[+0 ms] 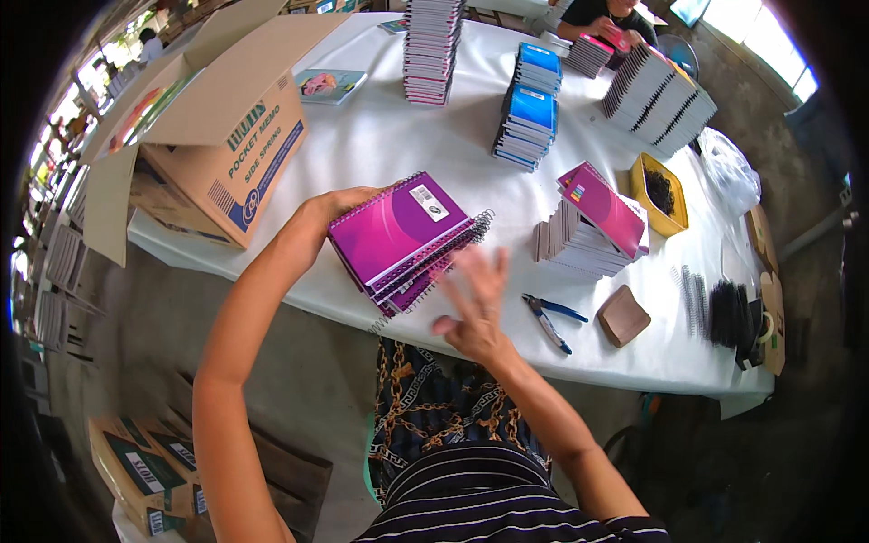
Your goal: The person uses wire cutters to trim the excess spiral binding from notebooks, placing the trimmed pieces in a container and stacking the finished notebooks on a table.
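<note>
My left hand (348,198) is wrapped round the far left side of a stack of purple spiral notebooks (398,231) near the table's front edge. Most of its fingers are hidden behind the stack. Loose wire spirals (477,226) stick out along the stack's right side, and one end hangs past its lower corner. Beside that edge my right hand (475,303) is lifted with fingers spread, slightly blurred, and nothing shows in it. To its right lie blue-handled pliers (550,319) and a brown square block (624,317).
Right of the hands stand a pad stack with pink covers (605,217), a yellow tray (678,220) of black spirals, and loose black spirals (729,312). Blue notebooks (532,110) stand farther back. A cardboard box (262,154) is at left. Another person (602,16) handles a pink notebook.
</note>
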The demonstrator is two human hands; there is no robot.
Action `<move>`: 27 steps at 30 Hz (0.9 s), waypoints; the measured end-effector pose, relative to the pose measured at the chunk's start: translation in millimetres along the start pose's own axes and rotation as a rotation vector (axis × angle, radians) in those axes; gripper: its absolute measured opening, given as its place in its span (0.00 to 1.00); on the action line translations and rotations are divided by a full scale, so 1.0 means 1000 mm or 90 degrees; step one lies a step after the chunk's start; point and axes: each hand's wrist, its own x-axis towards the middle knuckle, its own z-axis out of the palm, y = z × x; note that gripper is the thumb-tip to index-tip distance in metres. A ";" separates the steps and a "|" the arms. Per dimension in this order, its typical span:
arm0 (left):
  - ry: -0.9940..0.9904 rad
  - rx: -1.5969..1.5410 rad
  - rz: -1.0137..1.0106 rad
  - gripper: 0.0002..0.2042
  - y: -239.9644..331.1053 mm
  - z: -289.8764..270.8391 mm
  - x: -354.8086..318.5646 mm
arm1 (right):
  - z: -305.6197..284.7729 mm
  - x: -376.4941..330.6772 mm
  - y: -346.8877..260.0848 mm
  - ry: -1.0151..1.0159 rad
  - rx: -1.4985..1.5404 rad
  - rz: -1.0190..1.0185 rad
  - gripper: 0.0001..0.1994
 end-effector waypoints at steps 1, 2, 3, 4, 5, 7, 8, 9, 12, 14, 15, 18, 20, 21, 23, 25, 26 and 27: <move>0.008 0.000 -0.009 0.24 0.002 0.001 -0.001 | 0.010 0.007 0.006 -0.055 -0.039 -0.131 0.28; 0.016 0.000 -0.018 0.25 0.003 0.002 -0.004 | 0.022 0.017 0.011 -0.080 -0.037 -0.152 0.26; 0.029 -0.002 -0.022 0.25 0.002 0.004 -0.006 | 0.034 0.026 0.012 -0.106 -0.034 -0.172 0.25; 0.039 -0.009 -0.033 0.25 0.001 0.004 -0.011 | 0.045 0.028 0.010 -0.090 -0.053 -0.166 0.25; 0.044 -0.014 -0.040 0.26 -0.002 0.007 -0.013 | 0.054 0.030 0.008 -0.076 -0.072 -0.160 0.25; 0.056 -0.016 -0.048 0.27 0.001 0.006 -0.015 | 0.067 0.033 0.005 -0.031 -0.068 -0.128 0.23; 0.061 -0.020 -0.053 0.27 0.001 0.007 -0.017 | 0.069 0.033 0.003 -0.023 -0.068 -0.120 0.23; 0.065 -0.020 -0.058 0.27 0.001 0.007 -0.016 | 0.070 0.033 0.003 -0.015 -0.068 -0.112 0.23; 0.076 -0.016 -0.066 0.28 0.007 0.008 -0.012 | 0.069 0.032 0.006 -0.011 -0.059 -0.104 0.20; 0.089 -0.015 -0.072 0.29 0.006 0.008 -0.012 | 0.060 0.031 0.003 -0.024 -0.017 -0.091 0.18; 0.097 -0.010 -0.073 0.29 0.008 0.007 -0.011 | 0.047 0.026 0.004 -0.026 0.018 -0.080 0.19; 0.177 0.043 -0.078 0.30 0.015 0.001 -0.030 | -0.026 0.011 0.014 -0.162 -0.046 -0.021 0.22; 0.365 0.202 -0.014 0.33 0.016 -0.003 -0.061 | -0.083 -0.008 0.019 -0.256 -0.176 0.251 0.29; 0.468 0.300 0.020 0.36 0.015 -0.001 -0.079 | -0.108 -0.023 0.021 -0.314 -0.283 0.328 0.32; 0.492 0.258 0.087 0.40 0.004 0.025 -0.102 | -0.148 -0.065 0.030 -0.493 -0.411 0.344 0.34; 0.492 0.229 0.106 0.44 -0.019 0.052 -0.124 | -0.151 -0.065 0.031 -0.485 -0.331 0.401 0.29; 0.485 0.216 0.092 0.45 -0.036 0.063 -0.133 | -0.151 -0.062 0.031 -0.480 -0.293 0.427 0.27; 0.478 0.200 0.079 0.46 -0.056 0.076 -0.140 | -0.147 -0.057 0.031 -0.484 -0.304 0.430 0.24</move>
